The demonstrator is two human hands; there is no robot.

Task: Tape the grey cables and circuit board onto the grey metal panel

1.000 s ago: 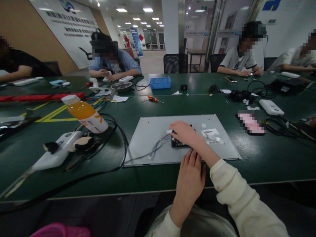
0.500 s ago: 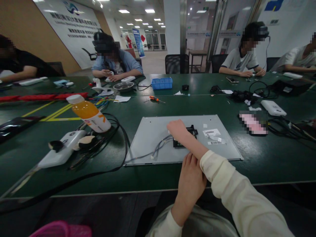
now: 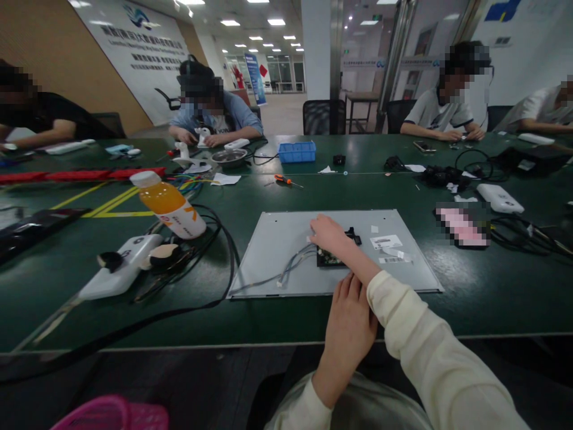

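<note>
A light grey flat panel (image 3: 286, 233) lies on the green table, with a black-framed circuit board (image 3: 328, 260) on its middle. My right hand (image 3: 332, 235) is over the board's left part, fingers curled down and closed; whatever they pinch is hidden under the hand. Grey cables (image 3: 293, 263) run from the board's left side across the panel. My left hand (image 3: 351, 325) lies at the panel's front edge, its fingers stretched out, the tips beneath my right forearm. White labels (image 3: 386, 241) are stuck on the panel, right of the board.
An orange drink bottle (image 3: 172, 206) leans over black cables on the left, beside a white device (image 3: 125, 269). Past the panel are an orange-handled screwdriver (image 3: 286, 181) and a blue basket (image 3: 296, 151). A pink phone (image 3: 462, 226) lies right. Other people sit across the table.
My right hand has turned slightly, and more of the circuit board shows beneath it. My left hand has stayed near the panel's front edge. The whole view has shifted a little.
</note>
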